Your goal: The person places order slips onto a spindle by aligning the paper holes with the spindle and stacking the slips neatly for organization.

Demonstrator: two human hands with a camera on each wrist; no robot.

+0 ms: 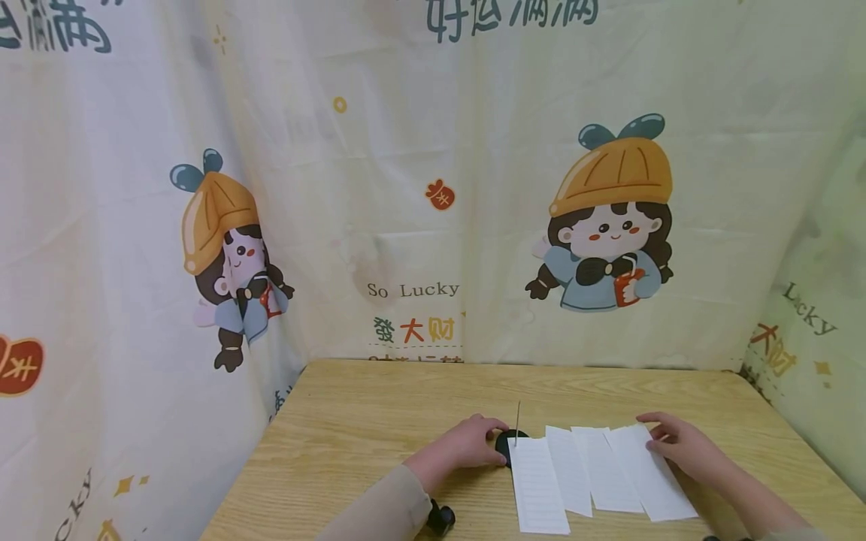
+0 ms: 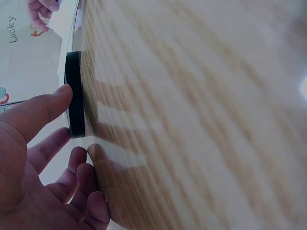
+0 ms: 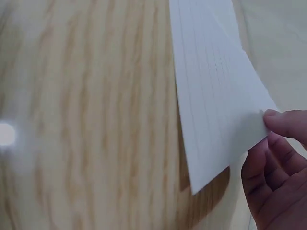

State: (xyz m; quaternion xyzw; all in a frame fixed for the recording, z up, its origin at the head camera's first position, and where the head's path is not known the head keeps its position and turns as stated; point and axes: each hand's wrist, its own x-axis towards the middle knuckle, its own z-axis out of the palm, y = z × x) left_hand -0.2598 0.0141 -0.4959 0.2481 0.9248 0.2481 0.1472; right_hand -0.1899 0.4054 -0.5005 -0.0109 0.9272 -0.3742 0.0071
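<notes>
My left hand (image 1: 473, 442) holds the edge of the round black base of a paper spike (image 1: 502, 446), whose thin needle points up. In the left wrist view the thumb lies on the rim of the base (image 2: 74, 103) and a fingertip touches its lower end. To the right several lined white paper slips lie fanned out, and the top corner of the leftmost slip (image 1: 537, 488) overlaps the base. My right hand (image 1: 690, 449) pinches the upper right corner of the rightmost slip (image 1: 652, 477). That corner is lifted from the table in the right wrist view, casting a shadow.
All this is on a wooden table (image 1: 379, 406). Behind it and at both sides hangs a pale curtain (image 1: 406, 150) printed with cartoon figures and lettering. A small black device (image 1: 441, 518) sits at the left wrist.
</notes>
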